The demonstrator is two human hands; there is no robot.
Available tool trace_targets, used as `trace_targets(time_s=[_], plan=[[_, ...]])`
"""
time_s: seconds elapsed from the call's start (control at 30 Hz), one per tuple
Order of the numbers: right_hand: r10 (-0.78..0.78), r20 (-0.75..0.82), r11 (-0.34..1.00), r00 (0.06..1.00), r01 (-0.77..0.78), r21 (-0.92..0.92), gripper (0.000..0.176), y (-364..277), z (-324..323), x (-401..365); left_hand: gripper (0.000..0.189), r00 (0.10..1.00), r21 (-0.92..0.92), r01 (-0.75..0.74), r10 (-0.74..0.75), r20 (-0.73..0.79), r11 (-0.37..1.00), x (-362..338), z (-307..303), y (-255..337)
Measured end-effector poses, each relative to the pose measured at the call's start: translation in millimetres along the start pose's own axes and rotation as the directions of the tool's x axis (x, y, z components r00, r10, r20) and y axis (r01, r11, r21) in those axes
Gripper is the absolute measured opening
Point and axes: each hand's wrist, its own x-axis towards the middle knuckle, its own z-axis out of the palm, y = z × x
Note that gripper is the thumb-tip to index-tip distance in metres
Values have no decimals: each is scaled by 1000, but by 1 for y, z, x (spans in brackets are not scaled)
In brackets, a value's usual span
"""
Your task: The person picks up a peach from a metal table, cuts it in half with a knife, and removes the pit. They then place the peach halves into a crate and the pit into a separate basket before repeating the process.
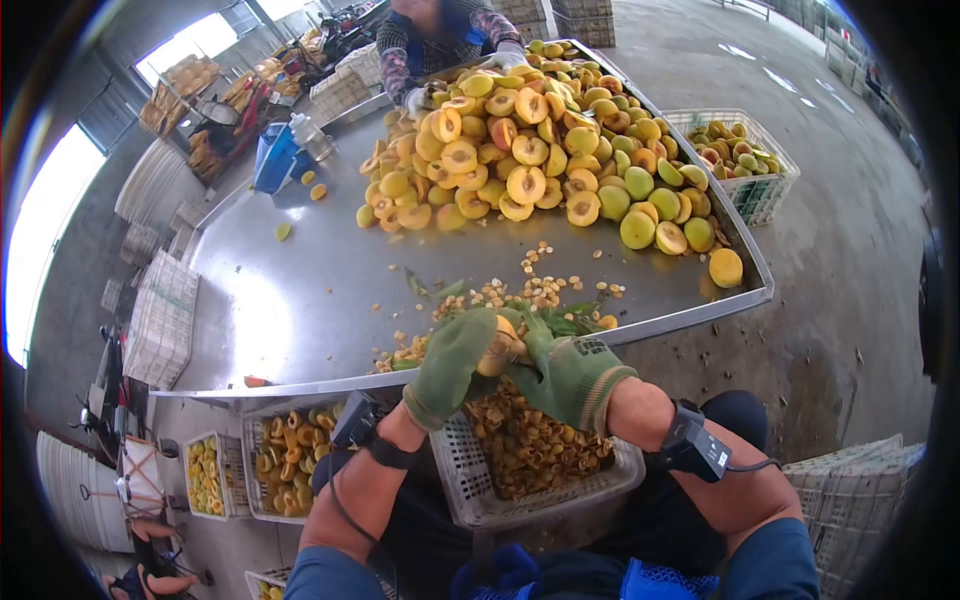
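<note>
In a green glove, my left hand (455, 365) is closed around a yellow peach (500, 350), just above the near edge of the metal table. My right hand (570, 375), gloved the same way, presses against the fruit's right side with curled fingers. Whether a small tool sits inside those fingers is hidden. Directly below both hands stands a white plastic basket (610, 485) filled with brown, scooped-out scraps (540, 440). Small pale pits (540, 290) and green leaves (570, 322) lie on the tabletop just beyond my hands.
A big heap of whole and halved peaches (510, 150) covers the far part of the table (330, 290). Across it, a co-worker (440, 40) has gloved hands on the heap. Fruit-filled crates (760, 195) stand right and lower left. A blue container (280, 155) sits at the left.
</note>
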Motion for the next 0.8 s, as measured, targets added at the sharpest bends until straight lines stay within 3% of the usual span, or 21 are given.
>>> trace_targets(time_s=[0.1, 0.2, 0.3, 0.67, 0.8], plan=[[15, 18, 999, 1000, -15, 30, 37, 1, 2, -1, 38, 987, 91, -160, 158, 36, 983, 4, 2, -5], [54, 71, 997, 996, -58, 58, 37, -4, 1, -2, 36, 976, 181, -210, 217, -23, 961, 6, 4, -10], [38, 73, 994, 997, -46, 103, 36, -5, 2, -3, 35, 883, 465, -407, 469, -21, 786, 4, 11, -7], [-23, 133, 939, 991, -24, 343, 31, -4, 12, -1, 29, 862, 383, -337, 445, -242, 860, -5, 24, -13], [7, 88, 976, 996, -26, 217, 31, -5, 14, -6, 28, 872, 425, -334, 446, -199, 842, -8, 27, -5]])
